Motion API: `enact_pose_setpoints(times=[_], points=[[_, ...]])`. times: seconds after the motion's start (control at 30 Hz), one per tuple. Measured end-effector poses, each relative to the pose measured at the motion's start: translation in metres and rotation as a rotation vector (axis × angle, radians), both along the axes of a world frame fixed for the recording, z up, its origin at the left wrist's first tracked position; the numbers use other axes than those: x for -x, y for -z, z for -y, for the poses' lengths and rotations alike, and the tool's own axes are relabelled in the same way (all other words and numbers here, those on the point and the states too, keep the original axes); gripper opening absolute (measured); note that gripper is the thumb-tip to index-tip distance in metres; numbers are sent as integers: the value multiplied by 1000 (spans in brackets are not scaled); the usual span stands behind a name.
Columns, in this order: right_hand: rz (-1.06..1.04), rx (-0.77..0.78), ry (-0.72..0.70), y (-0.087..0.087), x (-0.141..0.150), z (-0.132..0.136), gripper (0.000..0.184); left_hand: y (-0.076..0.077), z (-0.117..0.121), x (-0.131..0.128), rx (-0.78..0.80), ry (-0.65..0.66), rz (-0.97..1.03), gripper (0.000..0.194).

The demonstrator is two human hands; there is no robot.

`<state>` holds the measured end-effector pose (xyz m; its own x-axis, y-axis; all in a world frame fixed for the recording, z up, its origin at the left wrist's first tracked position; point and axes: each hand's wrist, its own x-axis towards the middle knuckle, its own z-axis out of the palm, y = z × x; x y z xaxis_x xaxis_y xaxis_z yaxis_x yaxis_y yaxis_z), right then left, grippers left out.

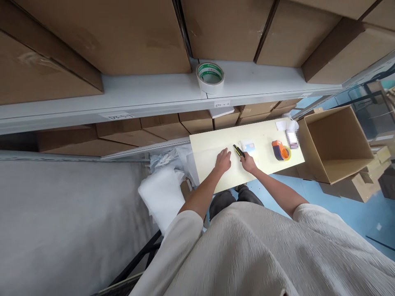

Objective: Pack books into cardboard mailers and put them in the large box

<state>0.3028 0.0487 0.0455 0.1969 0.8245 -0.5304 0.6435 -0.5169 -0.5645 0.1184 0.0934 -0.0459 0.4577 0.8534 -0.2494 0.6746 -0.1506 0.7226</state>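
Observation:
My right hand (248, 163) grips a black and yellow utility knife (237, 150) over the pale yellow tabletop (212, 144). Whether its blade is out is too small to tell. To the left of the knife, my left hand (223, 160) rests on the tabletop, fingers spread and holding nothing. Just beyond the right hand lies a small white and light-blue packet (248, 146). Farther right stands an orange and dark-blue tape dispenser (280, 151), with a yellow-edged roll beside or in it.
An open cardboard box (336, 144) stands at the table's right end. White foam wrap (162, 197) is heaped off the left end. Shelving (148, 88) with cardboard boxes (123, 37) runs behind, and a tape roll (210, 78) sits on its ledge. A white bundle (291, 131) lies near the box.

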Motion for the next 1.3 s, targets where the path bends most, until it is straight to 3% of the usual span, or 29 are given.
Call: enact_pose_setpoints(times=[0.67, 0.77, 1.0, 1.3], points=[[168, 69, -167, 15, 34, -15, 13, 2, -10, 3, 23, -17, 5, 59], [190, 95, -181, 12, 38, -10, 13, -2, -10, 5, 18, 28, -31, 67], [304, 192, -277, -8, 44, 3, 23, -17, -11, 7, -2, 203, -328, 85], [379, 216, -328, -17, 42, 21, 30, -21, -5, 4, -13, 199, -358, 87]])
